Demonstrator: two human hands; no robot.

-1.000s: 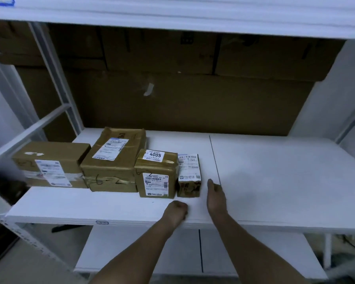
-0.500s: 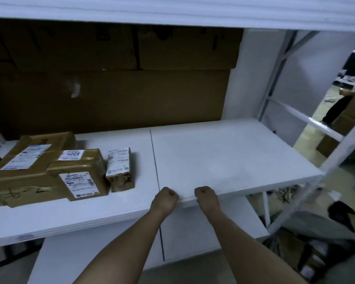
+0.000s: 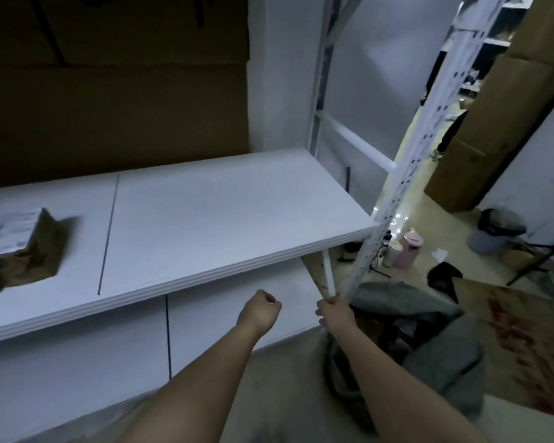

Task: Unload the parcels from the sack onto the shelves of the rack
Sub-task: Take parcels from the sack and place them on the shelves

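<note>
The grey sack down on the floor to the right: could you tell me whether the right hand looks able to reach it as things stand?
Probably yes. The right hand holds nothing and is beside the sack; only the rack's front post stands close, and it does not block the way.

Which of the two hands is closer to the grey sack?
The right hand, right at the grey sack's edge; the left hand, a fist, hangs before the lower shelf.

A parcel [image 3: 16,241] lies at the left end of the shelf [image 3: 224,219]; the sack [image 3: 429,340] sits on the floor (lower right), beside the rack's upright [image 3: 410,174].
</note>
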